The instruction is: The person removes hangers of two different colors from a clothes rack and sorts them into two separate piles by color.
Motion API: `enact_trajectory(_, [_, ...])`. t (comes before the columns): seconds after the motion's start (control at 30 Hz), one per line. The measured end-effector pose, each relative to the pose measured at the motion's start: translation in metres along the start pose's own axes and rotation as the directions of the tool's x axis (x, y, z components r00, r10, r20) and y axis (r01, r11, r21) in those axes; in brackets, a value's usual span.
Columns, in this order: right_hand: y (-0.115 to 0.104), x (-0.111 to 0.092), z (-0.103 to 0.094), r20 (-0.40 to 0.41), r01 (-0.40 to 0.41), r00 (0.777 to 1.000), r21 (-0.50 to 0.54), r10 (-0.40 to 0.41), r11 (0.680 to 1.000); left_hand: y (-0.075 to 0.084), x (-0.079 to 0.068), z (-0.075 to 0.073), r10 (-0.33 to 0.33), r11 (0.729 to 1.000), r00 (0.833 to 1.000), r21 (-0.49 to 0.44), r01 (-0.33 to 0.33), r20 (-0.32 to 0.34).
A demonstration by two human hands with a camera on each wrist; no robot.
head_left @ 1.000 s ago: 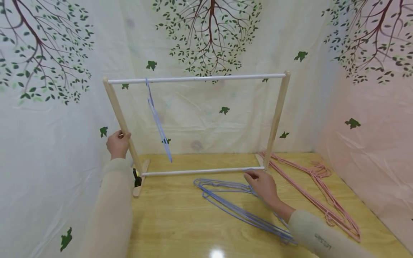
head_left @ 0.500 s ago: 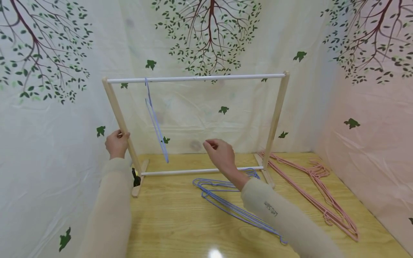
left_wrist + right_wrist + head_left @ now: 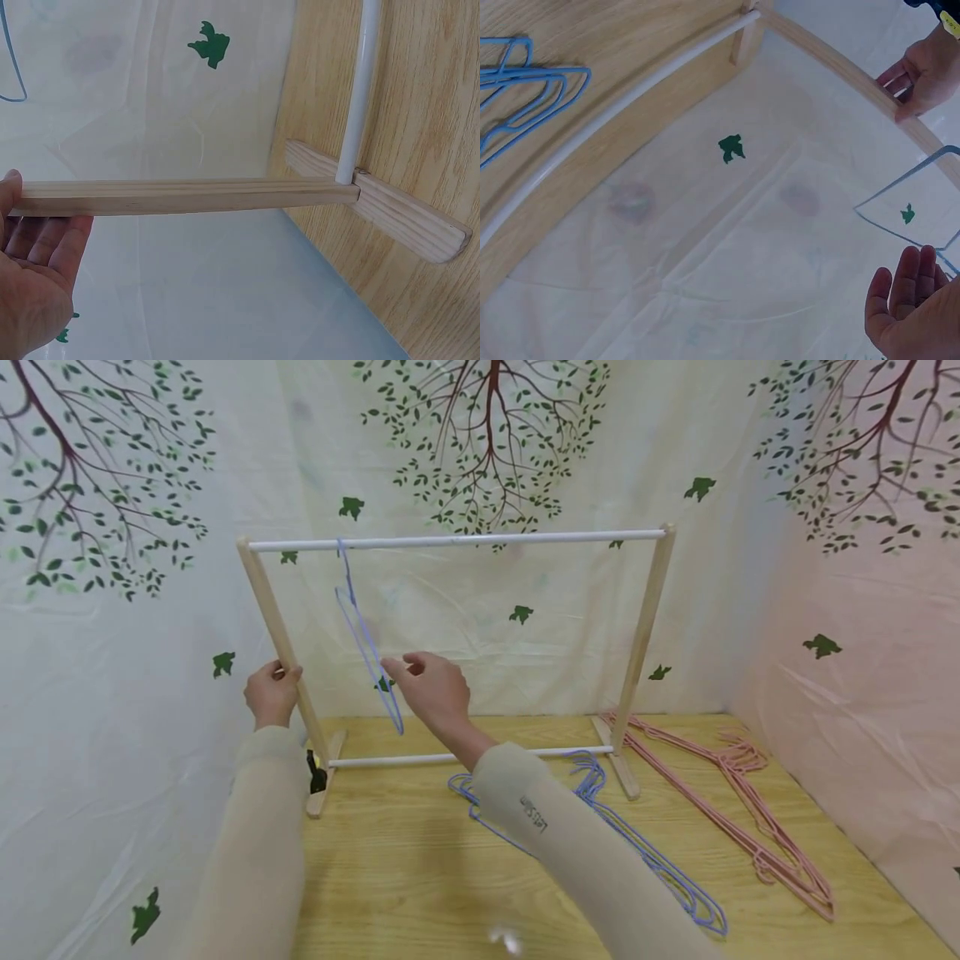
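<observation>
My left hand (image 3: 272, 696) grips the left wooden post (image 3: 262, 597) of a small clothes rack. In the left wrist view the thumb lies on one side of the post and the fingers on the other. From the rack's white top rod (image 3: 480, 541) hangs a single blue clothes hanger (image 3: 349, 578), near the left end. My right hand (image 3: 435, 693) is just right of this hanger, fingers loosely bent and nothing held. The right wrist view has the fingertips (image 3: 928, 259) close beside the hanger's wire (image 3: 900, 178); whether they touch I cannot tell.
Several blue hangers (image 3: 591, 783) lie piled on the wooden table (image 3: 390, 860), partly behind my right sleeve. Several pink hangers (image 3: 738, 760) lie further right. A low white rod (image 3: 397, 762) joins the rack's feet. A black and yellow item (image 3: 317, 774) sits by the left foot.
My right hand has moved left and up, from over the blue hanger pile to the hanging hanger. That hanger has turned slightly. The left hand stays on the post.
</observation>
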State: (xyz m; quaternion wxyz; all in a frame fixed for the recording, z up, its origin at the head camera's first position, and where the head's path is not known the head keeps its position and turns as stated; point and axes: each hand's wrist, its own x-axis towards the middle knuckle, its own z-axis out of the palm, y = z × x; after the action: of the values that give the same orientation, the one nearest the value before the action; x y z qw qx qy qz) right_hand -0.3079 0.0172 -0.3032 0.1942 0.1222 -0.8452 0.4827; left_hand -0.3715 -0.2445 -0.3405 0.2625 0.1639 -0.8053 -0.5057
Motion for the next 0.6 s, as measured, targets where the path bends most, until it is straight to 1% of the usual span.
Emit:
enact_trajectory(0.17, [-0.012,0.001,0.015,0.015,0.029,0.999,-0.045,-0.029,0.999,-0.001,0.001,-0.001,0.0,1.0,1.0,-0.004,0.0,-0.004])
enact_trajectory(0.37, [-0.011,0.005,0.021,0.012,0.035,0.999,-0.108,-0.034,0.993,-0.002,0.003,-0.001,-0.006,1.0,1.0,-0.011,0.006,0.006])
enact_trajectory(0.47, [-0.008,0.008,0.02,-0.015,0.028,0.999,-0.107,-0.029,0.994,-0.003,0.004,0.001,-0.012,1.0,1.0,-0.021,0.012,0.011])
enact_trajectory(0.6, [-0.001,0.013,0.017,-0.087,0.046,0.995,-0.091,-0.054,0.995,-0.003,0.005,0.001,-0.001,1.0,1.0,-0.02,0.001,0.007])
